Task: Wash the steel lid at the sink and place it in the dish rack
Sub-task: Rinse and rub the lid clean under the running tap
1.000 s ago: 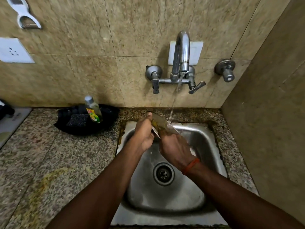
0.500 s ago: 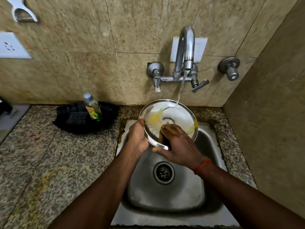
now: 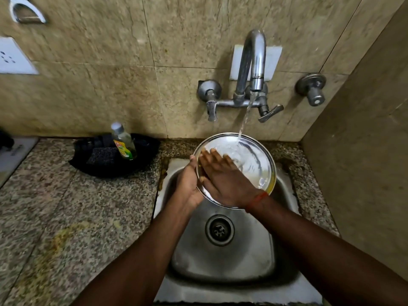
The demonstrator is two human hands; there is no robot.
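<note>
The round steel lid [image 3: 254, 160] faces me, tilted up over the back of the steel sink [image 3: 223, 261]. Water from the tap [image 3: 254, 62] runs onto its upper right part. My left hand [image 3: 187, 184] grips the lid's left rim from behind. My right hand [image 3: 223, 177] lies flat on the lid's face, fingers spread toward the upper left. A yellow smear shows at the lid's lower right rim. No dish rack is in view.
A dish soap bottle [image 3: 123, 142] and a dark scrubber [image 3: 101, 155] sit in a black tray [image 3: 145, 160] left of the sink on the speckled granite counter [image 3: 66, 217]. A side wall [image 3: 364, 151] stands close on the right. A second valve [image 3: 313, 89] sticks out of the back wall.
The lid went from edge-on to facing me under the stream. My right hand moved from a curled hold at its centre to lying flat on its face. Most of the yellow residue is gone.
</note>
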